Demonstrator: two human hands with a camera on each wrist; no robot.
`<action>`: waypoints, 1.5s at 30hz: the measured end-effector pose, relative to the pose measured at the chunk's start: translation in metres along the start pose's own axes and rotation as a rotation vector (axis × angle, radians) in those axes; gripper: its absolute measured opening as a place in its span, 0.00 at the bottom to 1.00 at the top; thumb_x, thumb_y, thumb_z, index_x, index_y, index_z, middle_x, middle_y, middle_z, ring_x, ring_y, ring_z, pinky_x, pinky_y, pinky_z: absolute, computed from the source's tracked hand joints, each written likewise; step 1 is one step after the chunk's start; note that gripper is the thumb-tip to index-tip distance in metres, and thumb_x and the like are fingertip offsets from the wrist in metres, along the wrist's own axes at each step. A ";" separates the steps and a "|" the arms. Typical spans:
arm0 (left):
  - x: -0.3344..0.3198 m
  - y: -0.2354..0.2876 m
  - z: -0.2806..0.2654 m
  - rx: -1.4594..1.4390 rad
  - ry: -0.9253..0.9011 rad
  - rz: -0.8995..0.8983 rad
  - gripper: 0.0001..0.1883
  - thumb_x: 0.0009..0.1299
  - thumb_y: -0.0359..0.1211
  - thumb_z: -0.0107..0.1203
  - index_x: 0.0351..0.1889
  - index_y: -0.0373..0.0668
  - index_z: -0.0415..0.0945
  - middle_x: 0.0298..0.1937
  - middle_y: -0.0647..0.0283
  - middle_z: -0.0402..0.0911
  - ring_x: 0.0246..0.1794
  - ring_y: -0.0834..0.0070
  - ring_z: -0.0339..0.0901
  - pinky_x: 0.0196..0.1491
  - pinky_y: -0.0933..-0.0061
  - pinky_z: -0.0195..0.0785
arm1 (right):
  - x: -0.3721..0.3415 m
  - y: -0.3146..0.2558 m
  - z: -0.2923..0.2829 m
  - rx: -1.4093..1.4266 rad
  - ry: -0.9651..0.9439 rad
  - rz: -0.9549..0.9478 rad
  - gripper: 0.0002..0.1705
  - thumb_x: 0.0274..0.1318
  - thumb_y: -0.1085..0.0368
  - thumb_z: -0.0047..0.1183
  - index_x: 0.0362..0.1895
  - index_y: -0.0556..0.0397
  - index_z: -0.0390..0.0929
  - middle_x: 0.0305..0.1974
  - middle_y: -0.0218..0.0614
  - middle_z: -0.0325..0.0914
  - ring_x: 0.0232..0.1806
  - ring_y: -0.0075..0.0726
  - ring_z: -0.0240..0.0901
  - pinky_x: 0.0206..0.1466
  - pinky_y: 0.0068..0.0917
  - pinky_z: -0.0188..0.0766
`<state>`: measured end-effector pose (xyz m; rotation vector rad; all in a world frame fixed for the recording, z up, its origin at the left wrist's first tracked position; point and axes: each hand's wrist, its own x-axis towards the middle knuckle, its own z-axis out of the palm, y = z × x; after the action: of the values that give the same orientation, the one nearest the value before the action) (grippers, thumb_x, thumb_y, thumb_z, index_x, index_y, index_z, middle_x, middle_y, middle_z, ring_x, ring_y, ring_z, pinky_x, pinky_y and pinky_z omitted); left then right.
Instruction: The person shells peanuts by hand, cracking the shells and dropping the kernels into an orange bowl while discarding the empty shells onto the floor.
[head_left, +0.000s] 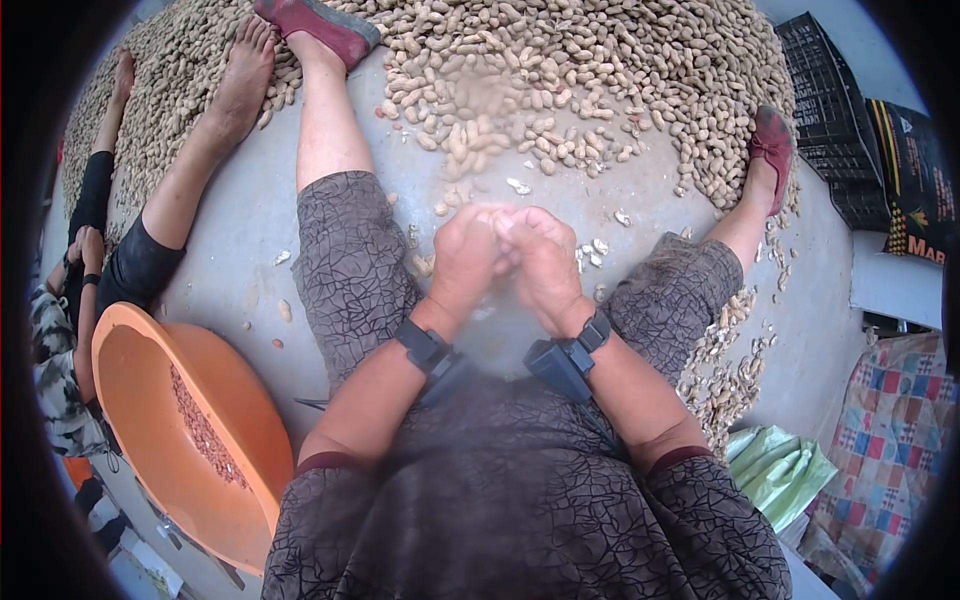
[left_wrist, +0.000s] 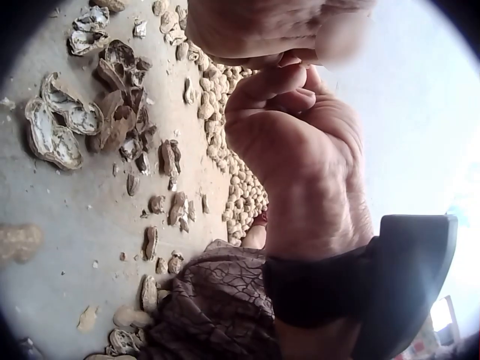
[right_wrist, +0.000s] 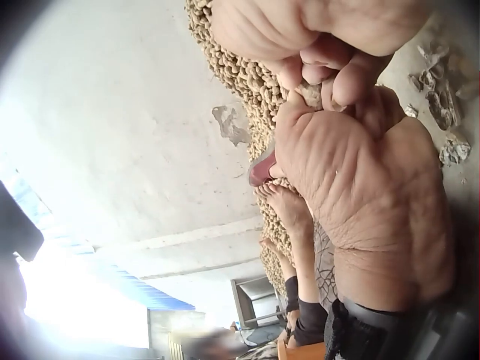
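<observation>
While the peanut heap (head_left: 600,60) spreads across the floor (head_left: 235,270), the left hand (head_left: 463,258) and right hand (head_left: 547,262) meet on its near side, fingers curled together, pinching a mostly hidden peanut (right_wrist: 309,93) between them. Nearer than the heap and to its left, an orange basin (head_left: 140,440) holds reddish kernels (head_left: 205,432); shells (head_left: 722,385) trail from the heap's right end.

Crackle-print clothes (head_left: 520,500); black wristbands (left_wrist: 322,292)

To me it seems a storeroom: peanuts (head_left: 590,60) lie heaped along the floor's far edge (head_left: 655,185), beside black crates (head_left: 822,90).
</observation>
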<state>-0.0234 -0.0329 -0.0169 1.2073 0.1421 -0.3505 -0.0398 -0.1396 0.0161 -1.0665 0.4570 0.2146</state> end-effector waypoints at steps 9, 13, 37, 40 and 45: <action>0.008 0.006 -0.007 0.178 -0.113 0.049 0.15 0.71 0.31 0.34 0.44 0.35 0.72 0.24 0.66 0.71 0.18 0.84 0.63 0.21 0.82 0.59 | -0.002 0.002 -0.001 0.045 -0.018 -0.004 0.06 0.55 0.66 0.51 0.31 0.55 0.72 0.24 0.31 0.72 0.25 0.24 0.70 0.27 0.20 0.67; 0.005 0.024 0.002 -0.063 -0.145 -0.142 0.15 0.73 0.34 0.35 0.49 0.35 0.69 0.22 0.66 0.69 0.17 0.83 0.61 0.22 0.80 0.59 | 0.002 -0.001 0.000 0.064 0.013 -0.022 0.04 0.57 0.70 0.44 0.32 0.59 0.69 0.22 0.33 0.70 0.18 0.23 0.68 0.22 0.17 0.67; 0.013 0.014 -0.012 0.060 -0.346 -0.086 0.07 0.69 0.31 0.51 0.32 0.38 0.70 0.27 0.65 0.75 0.26 0.80 0.72 0.33 0.79 0.67 | 0.009 -0.025 -0.020 -0.332 -0.077 -0.038 0.07 0.56 0.67 0.50 0.29 0.58 0.72 0.20 0.31 0.72 0.15 0.18 0.65 0.14 0.16 0.63; 0.011 0.016 -0.013 0.086 -0.319 -0.058 0.08 0.71 0.34 0.47 0.32 0.40 0.70 0.23 0.68 0.71 0.21 0.84 0.65 0.26 0.83 0.59 | 0.004 -0.026 -0.016 -0.369 -0.063 -0.052 0.08 0.56 0.67 0.50 0.29 0.59 0.72 0.20 0.31 0.72 0.15 0.18 0.65 0.13 0.16 0.62; 0.011 0.009 -0.015 0.001 -0.243 -0.081 0.12 0.74 0.38 0.41 0.32 0.41 0.70 0.20 0.72 0.64 0.16 0.89 0.51 0.19 0.84 0.44 | 0.000 -0.026 -0.012 -0.394 -0.076 -0.095 0.08 0.58 0.65 0.50 0.32 0.57 0.73 0.22 0.29 0.74 0.17 0.15 0.65 0.16 0.14 0.62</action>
<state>-0.0086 -0.0178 -0.0172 1.1520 -0.0197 -0.5652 -0.0328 -0.1622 0.0317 -1.4565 0.3001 0.2664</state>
